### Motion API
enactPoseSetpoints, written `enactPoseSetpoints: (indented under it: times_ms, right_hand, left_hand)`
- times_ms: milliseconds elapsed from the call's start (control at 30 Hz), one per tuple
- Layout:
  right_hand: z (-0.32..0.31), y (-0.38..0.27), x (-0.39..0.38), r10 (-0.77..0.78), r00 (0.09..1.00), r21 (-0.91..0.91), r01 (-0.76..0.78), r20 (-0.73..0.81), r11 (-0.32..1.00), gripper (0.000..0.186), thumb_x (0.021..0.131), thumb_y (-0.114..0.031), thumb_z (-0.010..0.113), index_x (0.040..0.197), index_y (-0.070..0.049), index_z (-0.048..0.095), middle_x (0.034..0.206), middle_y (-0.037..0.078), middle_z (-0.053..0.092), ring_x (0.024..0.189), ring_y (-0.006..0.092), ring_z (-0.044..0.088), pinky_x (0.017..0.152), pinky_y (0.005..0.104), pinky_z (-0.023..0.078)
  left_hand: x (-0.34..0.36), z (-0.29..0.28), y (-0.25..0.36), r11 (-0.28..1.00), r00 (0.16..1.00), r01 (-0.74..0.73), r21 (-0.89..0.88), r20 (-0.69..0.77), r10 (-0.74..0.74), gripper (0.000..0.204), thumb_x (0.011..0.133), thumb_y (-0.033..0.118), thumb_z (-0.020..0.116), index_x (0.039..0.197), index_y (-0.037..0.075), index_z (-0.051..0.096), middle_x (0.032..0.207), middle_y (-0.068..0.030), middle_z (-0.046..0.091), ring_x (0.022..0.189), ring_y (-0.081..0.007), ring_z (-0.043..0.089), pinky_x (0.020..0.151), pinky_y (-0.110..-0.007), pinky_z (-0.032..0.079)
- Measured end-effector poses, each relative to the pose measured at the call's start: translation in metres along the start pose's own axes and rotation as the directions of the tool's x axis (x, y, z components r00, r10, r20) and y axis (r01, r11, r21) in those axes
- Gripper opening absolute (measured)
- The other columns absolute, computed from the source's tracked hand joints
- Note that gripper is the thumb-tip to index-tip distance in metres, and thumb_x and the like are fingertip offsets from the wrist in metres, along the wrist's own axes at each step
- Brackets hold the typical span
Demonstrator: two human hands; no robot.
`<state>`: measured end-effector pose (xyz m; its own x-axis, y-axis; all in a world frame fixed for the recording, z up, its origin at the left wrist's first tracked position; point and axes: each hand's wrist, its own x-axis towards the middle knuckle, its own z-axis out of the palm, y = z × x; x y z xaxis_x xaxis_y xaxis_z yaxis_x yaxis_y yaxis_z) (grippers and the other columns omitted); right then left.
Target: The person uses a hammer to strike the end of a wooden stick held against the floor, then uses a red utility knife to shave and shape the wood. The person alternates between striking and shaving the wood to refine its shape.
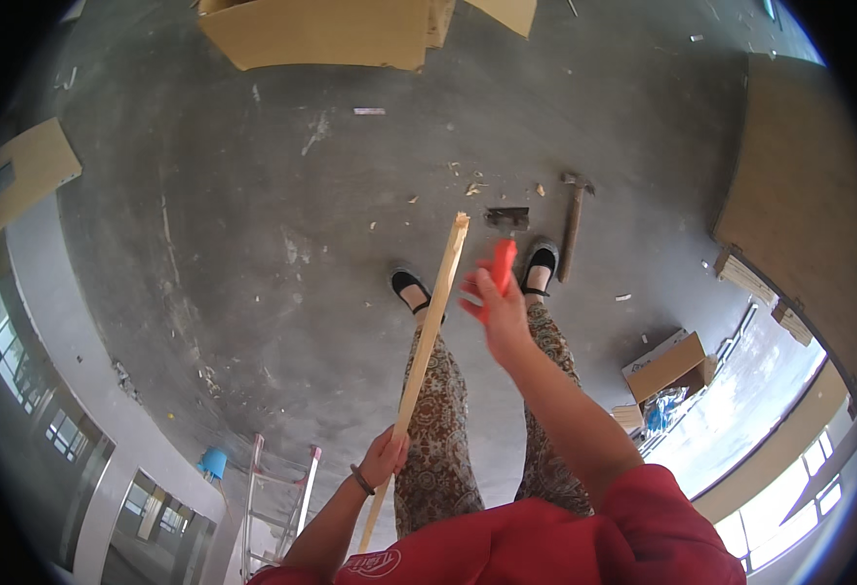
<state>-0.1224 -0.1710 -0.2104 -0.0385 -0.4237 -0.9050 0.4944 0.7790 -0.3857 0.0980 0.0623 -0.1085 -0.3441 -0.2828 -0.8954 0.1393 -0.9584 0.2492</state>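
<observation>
My left hand [387, 456] is closed round the lower part of a long pale wooden strip [428, 343]. The strip slants up and away in front of my legs, its far end rough and splintered. My right hand [500, 304] grips a red-handled tool [504, 265], slightly blurred, to the right of the strip's upper part and apart from it. Just beyond the red handle shows a wide dark blade-like piece [507, 217]; whether it joins the handle I cannot tell. A hammer [572, 229] with a wooden handle lies on the floor by my right shoe.
Wood chips [475, 187] are scattered on the concrete floor [282, 195]. Cardboard [321, 37] lies far ahead. An open carton [667, 369] stands at right, near a large brown board [789, 156]. A stepladder [280, 497] and a blue bucket-like thing [214, 461] are at lower left.
</observation>
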Motion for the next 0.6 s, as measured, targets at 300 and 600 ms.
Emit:
enactPoseSetpoints:
  times_ms: [300,600]
  right_hand:
    - [-0.012,-0.019,-0.046,-0.112,0.994,-0.279,0.104,-0.012,0.955,0.025,0.092,-0.021,0.061,0.11,-0.006,0.055,0.072,-0.001,0.052,0.054,0.0078,0.046,0.048,0.0237,0.038]
    - [0.043,-0.098,-0.069,-0.122,0.966,0.098,0.102,0.227,0.99,0.024,0.097,-0.027,0.056,0.109,-0.007,0.057,0.101,0.004,0.062,0.092,0.013,0.059,0.081,0.0298,0.047]
  left_hand:
    - [-0.038,0.017,0.019,0.872,0.965,0.162,-0.461,0.257,-0.043,0.06,0.09,0.07,0.033,0.083,0.012,0.043,0.055,0.0019,0.036,0.044,-0.0093,0.035,0.043,-0.023,0.03]
    - [-0.094,0.034,0.046,0.828,0.866,0.313,-0.465,0.497,-0.048,0.062,0.09,0.071,0.032,0.08,0.011,0.043,0.053,0.0037,0.037,0.043,-0.0069,0.036,0.044,-0.021,0.03]
